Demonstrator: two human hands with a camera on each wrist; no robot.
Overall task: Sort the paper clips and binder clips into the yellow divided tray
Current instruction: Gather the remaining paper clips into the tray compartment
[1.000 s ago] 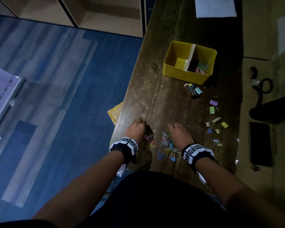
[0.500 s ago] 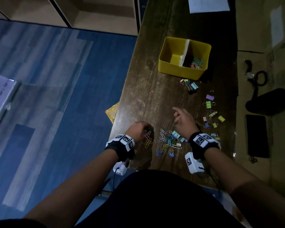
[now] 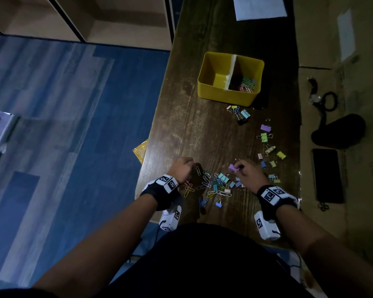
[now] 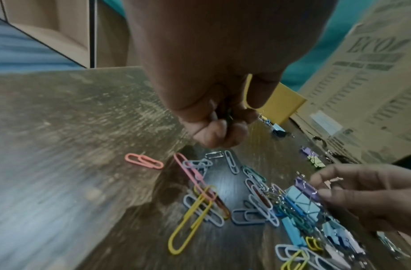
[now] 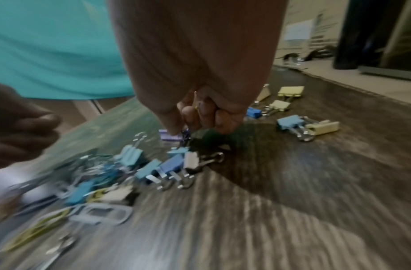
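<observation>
The yellow divided tray (image 3: 205, 87) stands far back on the wooden table; its right compartment holds paper clips (image 3: 245, 85). A mixed pile of paper clips and binder clips (image 3: 215, 186) lies near the front edge. My left hand (image 3: 191, 166) is curled at the pile's left side, and in the left wrist view its fingers (image 4: 219, 131) grip a yellow paper clip (image 4: 247, 91) and a darker one. My right hand (image 3: 238, 168) pinches a purple binder clip (image 3: 232, 167) just above the pile; this purple binder clip (image 5: 170, 136) also shows under its fingertips (image 5: 174, 127).
Loose binder clips (image 3: 267, 147) are scattered to the right, and more binder clips (image 3: 240, 114) lie just before the tray. A white sheet (image 3: 258, 7) lies at the far end. A black phone (image 3: 327, 175) and a black object (image 3: 338, 130) rest on cardboard at right. Blue floor lies beyond the table's left edge.
My right hand rose from the pile, swung forward, then came back and took hold of the purple binder clip. My left hand stayed curled at the pile's left side.
</observation>
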